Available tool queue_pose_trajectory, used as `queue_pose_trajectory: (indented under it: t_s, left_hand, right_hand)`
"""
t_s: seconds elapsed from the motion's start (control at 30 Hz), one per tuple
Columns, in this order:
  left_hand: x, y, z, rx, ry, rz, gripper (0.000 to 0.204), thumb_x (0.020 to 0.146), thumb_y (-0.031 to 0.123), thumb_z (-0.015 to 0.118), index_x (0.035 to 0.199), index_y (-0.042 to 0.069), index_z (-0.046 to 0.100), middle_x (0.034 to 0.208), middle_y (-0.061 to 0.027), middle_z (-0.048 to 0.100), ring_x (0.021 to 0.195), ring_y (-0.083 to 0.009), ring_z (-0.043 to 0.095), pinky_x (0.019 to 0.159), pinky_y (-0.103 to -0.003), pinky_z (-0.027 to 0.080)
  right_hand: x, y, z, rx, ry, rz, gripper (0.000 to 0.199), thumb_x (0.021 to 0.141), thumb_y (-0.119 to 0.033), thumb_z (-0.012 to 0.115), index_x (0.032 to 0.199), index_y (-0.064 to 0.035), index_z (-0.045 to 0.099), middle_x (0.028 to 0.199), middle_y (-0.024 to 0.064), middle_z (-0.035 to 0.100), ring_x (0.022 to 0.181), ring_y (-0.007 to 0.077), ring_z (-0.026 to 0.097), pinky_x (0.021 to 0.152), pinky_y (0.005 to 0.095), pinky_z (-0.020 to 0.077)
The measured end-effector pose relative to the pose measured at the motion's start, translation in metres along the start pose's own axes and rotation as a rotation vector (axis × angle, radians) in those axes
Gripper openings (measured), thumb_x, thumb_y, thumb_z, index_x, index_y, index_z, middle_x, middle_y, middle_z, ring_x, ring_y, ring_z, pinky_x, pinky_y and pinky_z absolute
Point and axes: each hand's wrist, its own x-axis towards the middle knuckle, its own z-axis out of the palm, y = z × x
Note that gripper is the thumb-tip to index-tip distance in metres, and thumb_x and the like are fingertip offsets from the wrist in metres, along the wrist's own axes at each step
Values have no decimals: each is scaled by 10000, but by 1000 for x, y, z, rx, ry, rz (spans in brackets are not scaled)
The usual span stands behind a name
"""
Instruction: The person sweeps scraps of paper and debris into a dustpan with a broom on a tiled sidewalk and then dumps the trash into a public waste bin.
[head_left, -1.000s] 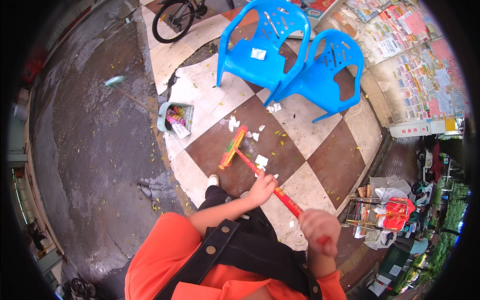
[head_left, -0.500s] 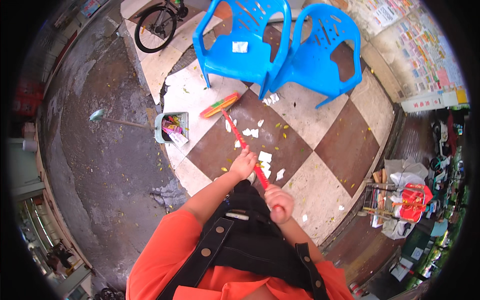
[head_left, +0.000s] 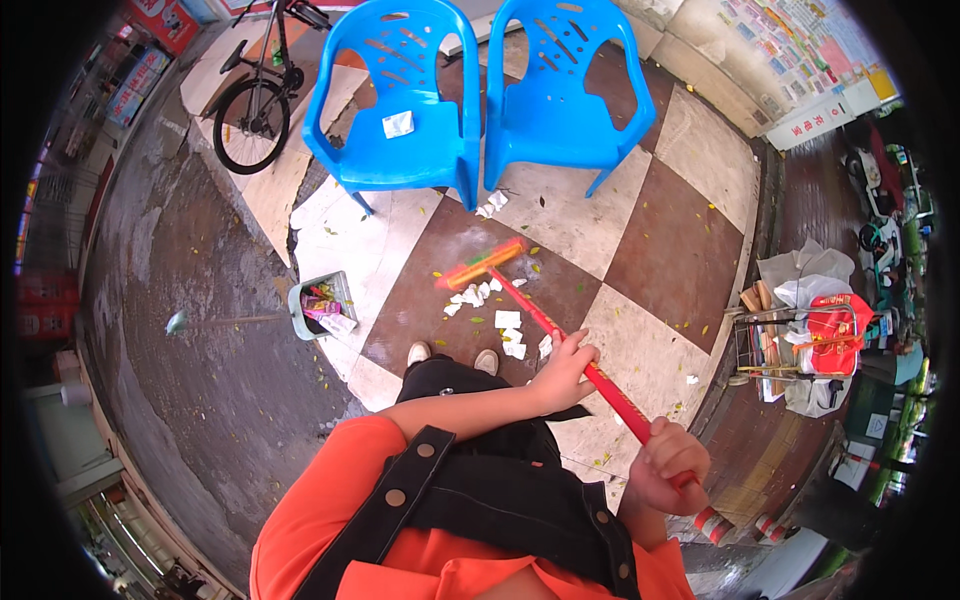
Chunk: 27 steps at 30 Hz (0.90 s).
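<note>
Both hands (head_left: 566,372) grip a slim red broom (head_left: 540,318) (plastic).

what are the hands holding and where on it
Both hold a red broom by its handle: left hand at mid-shaft, right hand near the top end.

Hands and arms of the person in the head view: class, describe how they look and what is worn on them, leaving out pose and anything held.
Both are bare: the left hand and right hand wear no gloves, and no rings or watch can be made out. The left forearm is uncovered up to a bright orange sleeve at the upper arm. A dark denim strap with round metal buttons crosses the orange top.
</note>
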Motion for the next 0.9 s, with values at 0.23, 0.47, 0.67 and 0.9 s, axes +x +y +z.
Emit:
queue_pose_trajectory:
  t_s: [0.23, 0.47, 0.67, 0.9]
  left_hand:
    - [77, -98, -24, 193, -31, -78, 273, 648, 44, 590, 906, 72, 506, 970, -150, 489, 1012, -366, 431, 942, -444, 301]
    - [96, -143, -23, 327, -373, 185, 172, 717, 102, 515, 886, 88, 486, 886, -134, 510, 921, -369, 476, 948, -449, 298]
    - [33, -80, -67, 334, -589, 332, 199, 710, 131, 532, 902, 92, 495, 853, -98, 526, 859, -295, 520, 714, -383, 445]
    - [26, -23, -100, 305, -727, 472, 214, 723, 161, 520, 935, 134, 498, 860, -70, 512, 875, -302, 515, 713, -364, 463]
  right_hand:
    - [8, 127, -16, -27, -32, -101, 367, 763, -322, 430, 511, -60, 387, 459, 54, 385, 425, 181, 362, 549, 333, 320]
    - [-11, 141, -16, -12, 307, 1, 398, 815, -326, 394, 526, -52, 382, 460, 61, 386, 435, 188, 365, 534, 344, 300]
    - [-13, 65, 69, -187, 337, 12, 327, 752, -295, 404, 517, -69, 377, 435, 35, 345, 387, 151, 309, 478, 318, 257]
    - [-18, 14, 112, -254, 408, -142, 346, 700, -318, 436, 460, -93, 331, 367, -5, 293, 342, 124, 254, 473, 299, 265]
